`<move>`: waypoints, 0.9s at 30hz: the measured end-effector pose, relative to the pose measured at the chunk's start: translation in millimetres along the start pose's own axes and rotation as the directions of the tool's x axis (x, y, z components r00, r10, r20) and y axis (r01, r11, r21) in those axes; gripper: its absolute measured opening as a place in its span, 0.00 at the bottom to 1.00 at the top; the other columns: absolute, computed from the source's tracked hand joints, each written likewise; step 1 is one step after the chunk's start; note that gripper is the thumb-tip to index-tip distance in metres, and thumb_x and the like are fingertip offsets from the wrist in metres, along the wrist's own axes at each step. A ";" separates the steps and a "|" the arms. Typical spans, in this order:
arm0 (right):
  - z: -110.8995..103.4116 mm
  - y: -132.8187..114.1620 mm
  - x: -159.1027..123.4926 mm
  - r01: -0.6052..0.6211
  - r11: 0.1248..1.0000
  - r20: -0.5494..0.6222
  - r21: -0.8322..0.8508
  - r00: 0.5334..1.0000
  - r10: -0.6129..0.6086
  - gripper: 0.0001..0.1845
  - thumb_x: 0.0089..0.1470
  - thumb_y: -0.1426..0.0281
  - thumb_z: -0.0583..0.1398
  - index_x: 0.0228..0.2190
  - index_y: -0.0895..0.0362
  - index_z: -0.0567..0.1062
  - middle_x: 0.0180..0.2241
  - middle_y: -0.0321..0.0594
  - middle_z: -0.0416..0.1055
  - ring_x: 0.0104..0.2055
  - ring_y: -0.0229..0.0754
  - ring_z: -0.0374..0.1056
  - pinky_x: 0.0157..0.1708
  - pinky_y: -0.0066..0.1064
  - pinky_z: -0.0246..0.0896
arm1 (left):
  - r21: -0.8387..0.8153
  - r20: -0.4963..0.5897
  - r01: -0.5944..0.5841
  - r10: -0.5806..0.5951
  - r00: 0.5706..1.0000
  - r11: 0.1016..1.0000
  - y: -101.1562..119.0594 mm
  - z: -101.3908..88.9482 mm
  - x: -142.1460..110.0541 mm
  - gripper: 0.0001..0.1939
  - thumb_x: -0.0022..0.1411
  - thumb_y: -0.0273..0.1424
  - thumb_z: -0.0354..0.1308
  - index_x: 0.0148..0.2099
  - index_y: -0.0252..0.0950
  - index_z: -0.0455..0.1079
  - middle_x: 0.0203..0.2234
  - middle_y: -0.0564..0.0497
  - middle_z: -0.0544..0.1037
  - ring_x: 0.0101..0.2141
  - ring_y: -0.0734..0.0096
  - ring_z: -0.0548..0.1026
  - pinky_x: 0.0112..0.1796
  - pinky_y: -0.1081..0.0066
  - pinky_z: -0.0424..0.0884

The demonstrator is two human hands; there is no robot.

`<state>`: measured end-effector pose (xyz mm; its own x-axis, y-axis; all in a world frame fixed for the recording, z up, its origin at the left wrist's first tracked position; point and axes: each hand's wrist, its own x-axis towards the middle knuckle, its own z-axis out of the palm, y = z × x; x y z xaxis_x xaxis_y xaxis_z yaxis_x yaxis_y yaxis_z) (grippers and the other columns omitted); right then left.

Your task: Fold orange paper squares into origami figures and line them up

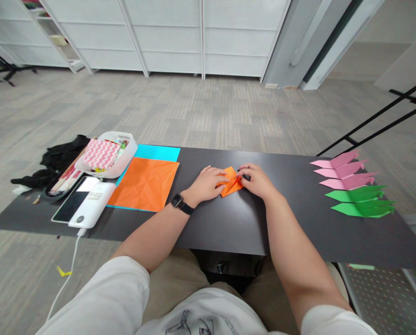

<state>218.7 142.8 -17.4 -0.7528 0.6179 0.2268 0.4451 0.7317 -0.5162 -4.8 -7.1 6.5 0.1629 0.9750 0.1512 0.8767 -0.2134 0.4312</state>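
A small folded piece of orange origami paper (231, 179) lies on the dark tabletop in front of me, with a raised flap near its right side. My left hand (210, 183), with a black watch on the wrist, holds the left part of the paper between thumb and fingers. At the right edge, my right hand (254, 179) is closed, its thumb and index finger pinching the flap. The fingers cover parts of both paper edges. To the left, a creased orange sheet (145, 184) rests on a blue sheet (161, 152).
Three pink paper birds (347, 181) and two green ones (363, 209) form a row on the right. At left are a white basket (127, 156), a dark tray (54, 193), black cloth (66, 151), a phone (71, 202) and a cabled white power bank (92, 204).
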 end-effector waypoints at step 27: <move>-4.0 0.6 -0.4 -0.055 0.998 -0.010 -0.019 0.998 0.055 0.06 0.61 0.63 0.65 0.35 0.50 0.82 0.54 0.47 0.76 0.61 0.56 0.71 0.66 0.57 0.59 | -0.041 0.039 -0.019 0.020 0.999 0.999 13.9 -5.5 0.0 0.15 0.77 0.37 0.54 0.49 0.44 0.83 0.60 0.49 0.80 0.60 0.59 0.76 0.72 0.44 0.57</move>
<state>221.2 144.2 -14.5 -0.7223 0.6601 0.2063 0.4950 0.7017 -0.5124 5.0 -10.3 17.4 0.1984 0.9721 0.1249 0.8541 -0.2340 0.4644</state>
